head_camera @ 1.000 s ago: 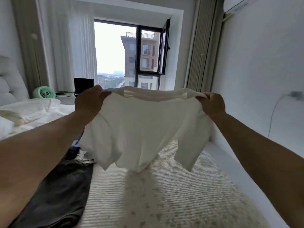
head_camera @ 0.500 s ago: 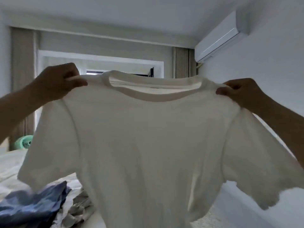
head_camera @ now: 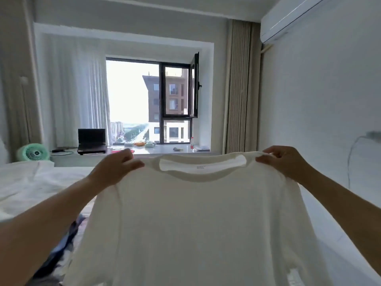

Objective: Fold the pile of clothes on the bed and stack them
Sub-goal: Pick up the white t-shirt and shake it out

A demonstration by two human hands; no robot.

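Here, white T-shirt pinched by both hands, neck label unreadable

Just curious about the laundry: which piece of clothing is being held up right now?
The white T-shirt, pinched at its shoulders by the left hand and right hand. The dark blue clothes lie on the bed.

The white T-shirt I hold up covers most of the bed behind it, and its hem and sleeves run off the bottom edge. The fingertips of my left hand and my right hand are tucked behind the shirt's shoulders. Left of the shirt, a blue and dark heap of clothes shows only as a blurred strip, too smeared to sort. The print on the shirt's neck label is too small to read. Above the shirt to the right, the air conditioner is cut by the top edge.
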